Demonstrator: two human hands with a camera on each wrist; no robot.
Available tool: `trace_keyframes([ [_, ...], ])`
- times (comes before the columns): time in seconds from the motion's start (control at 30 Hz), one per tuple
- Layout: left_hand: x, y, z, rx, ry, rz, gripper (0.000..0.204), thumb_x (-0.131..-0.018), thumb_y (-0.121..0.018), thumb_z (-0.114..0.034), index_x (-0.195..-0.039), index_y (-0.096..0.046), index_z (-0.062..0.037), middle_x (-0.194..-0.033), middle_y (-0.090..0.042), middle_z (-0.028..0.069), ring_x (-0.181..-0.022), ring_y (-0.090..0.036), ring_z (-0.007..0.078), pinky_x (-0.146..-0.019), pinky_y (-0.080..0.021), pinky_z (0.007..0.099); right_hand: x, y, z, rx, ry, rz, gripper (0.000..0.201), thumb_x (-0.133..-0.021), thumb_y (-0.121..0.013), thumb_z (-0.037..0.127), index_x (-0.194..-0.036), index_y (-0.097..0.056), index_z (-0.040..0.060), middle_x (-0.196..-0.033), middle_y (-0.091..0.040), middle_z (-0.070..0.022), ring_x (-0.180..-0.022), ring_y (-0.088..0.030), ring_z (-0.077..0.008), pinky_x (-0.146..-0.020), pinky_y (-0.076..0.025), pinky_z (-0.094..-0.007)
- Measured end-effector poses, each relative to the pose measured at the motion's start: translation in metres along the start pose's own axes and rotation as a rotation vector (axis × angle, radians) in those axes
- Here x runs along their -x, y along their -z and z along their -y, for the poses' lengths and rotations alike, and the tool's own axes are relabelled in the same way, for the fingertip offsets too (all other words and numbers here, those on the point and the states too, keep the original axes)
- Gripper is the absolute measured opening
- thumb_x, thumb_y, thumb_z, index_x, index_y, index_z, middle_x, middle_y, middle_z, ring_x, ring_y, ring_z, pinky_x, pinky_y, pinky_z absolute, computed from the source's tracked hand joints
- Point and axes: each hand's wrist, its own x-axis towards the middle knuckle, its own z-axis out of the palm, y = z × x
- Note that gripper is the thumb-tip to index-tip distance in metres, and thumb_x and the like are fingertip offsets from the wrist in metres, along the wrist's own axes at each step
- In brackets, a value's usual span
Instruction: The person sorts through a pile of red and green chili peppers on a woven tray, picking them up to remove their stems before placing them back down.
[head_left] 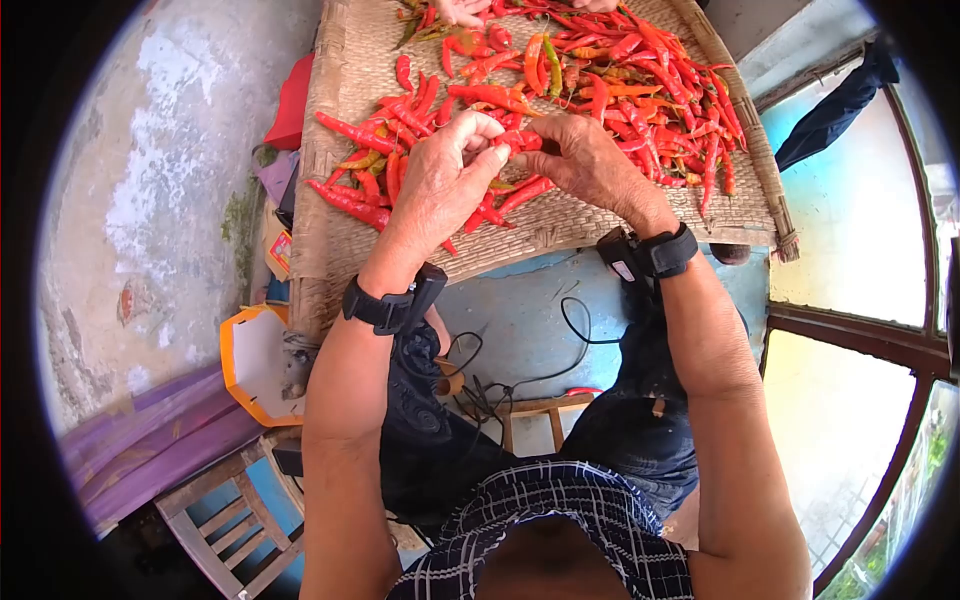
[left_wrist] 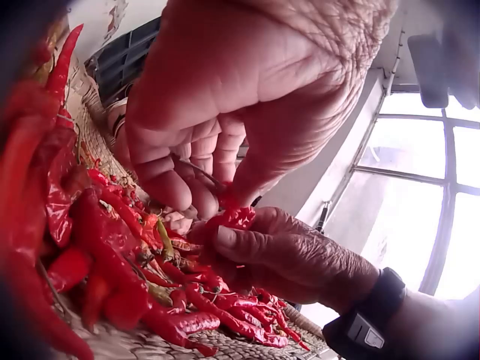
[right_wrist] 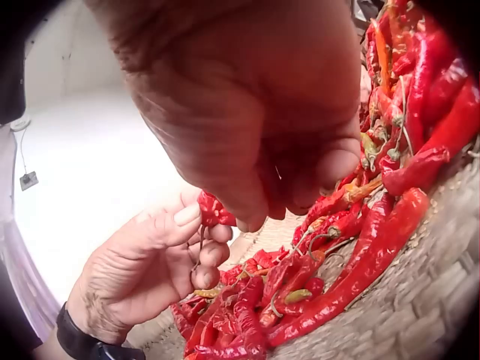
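Both hands meet over a woven tray point(head_left: 570, 228) heaped with red chili peppers point(head_left: 660, 85). My left hand point(head_left: 447, 172) pinches a red chili pepper point(right_wrist: 212, 209) near its end, thumb against the fingers. In the right wrist view its thin stem point(right_wrist: 200, 244) hangs down across the left fingers. At the other side my right hand point(head_left: 590, 165) grips the body of the same pepper, thumb on top in the left wrist view. Part of the pepper is hidden by the fingers. More peppers lie right under both hands, some orange or green among them.
Another person's hands point(head_left: 460, 11) show at the tray's far edge. A stained wall point(head_left: 150, 200) stands left, a framed window point(head_left: 850, 190) right. Below are black cables point(head_left: 490, 395), an orange-edged box point(head_left: 262, 365) and a wooden chair point(head_left: 235, 525).
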Motion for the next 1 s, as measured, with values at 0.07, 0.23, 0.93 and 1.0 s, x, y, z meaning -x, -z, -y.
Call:
trace_keyframes([
  [0.07,0.0,0.001,0.003,0.046,0.034,-0.03,0.018,-0.087,-0.059,-0.009,-0.102,-0.056,-0.001,-0.085,-0.062,0.0058,-0.077,-0.059,0.0121,-0.072,-0.049,0.0275,-0.001,0.006,0.002,0.026,-0.081,0.106,0.027,-0.083,-0.068,0.023,-0.103,-0.065,0.0063,-0.075,-0.062,-0.0093,-0.065,-0.058,-0.0183,-0.061,-0.047,-0.0335],
  [0.23,-0.002,0.001,0.006,-0.234,-0.238,-0.353,0.016,-0.085,-0.061,-0.014,-0.094,-0.058,-0.0011,-0.077,-0.065,0.0131,-0.068,-0.063,0.0224,-0.065,-0.05,0.0339,-0.001,0.024,-0.016,-0.037,-0.154,0.056,0.029,-0.087,-0.065,0.031,-0.092,-0.063,0.0021,-0.072,-0.062,-0.0045,-0.059,-0.055,-0.0154,-0.055,-0.044,-0.0312],
  [0.93,0.004,-0.006,0.012,-0.648,-0.436,0.109,0.027,-0.068,-0.058,0.0,-0.095,-0.055,-0.0017,-0.092,-0.057,0.0154,-0.088,-0.051,0.0354,-0.078,-0.044,0.0428,0.011,-0.013,-0.009,0.323,0.05,0.061,0.022,-0.077,-0.058,0.006,-0.098,-0.066,0.0088,-0.089,-0.064,-0.0174,-0.083,-0.062,-0.0352,-0.071,-0.051,-0.0421],
  [1.0,0.004,-0.002,0.009,-0.615,-0.406,0.087,0.027,-0.069,-0.058,-0.001,-0.096,-0.054,-0.0025,-0.092,-0.057,0.0156,-0.089,-0.052,0.0352,-0.078,-0.044,0.043,0.011,-0.012,-0.008,0.284,0.079,0.014,0.02,-0.076,-0.06,0.008,-0.094,-0.067,0.0108,-0.088,-0.064,-0.0178,-0.081,-0.062,-0.0351,-0.068,-0.051,-0.043],
])
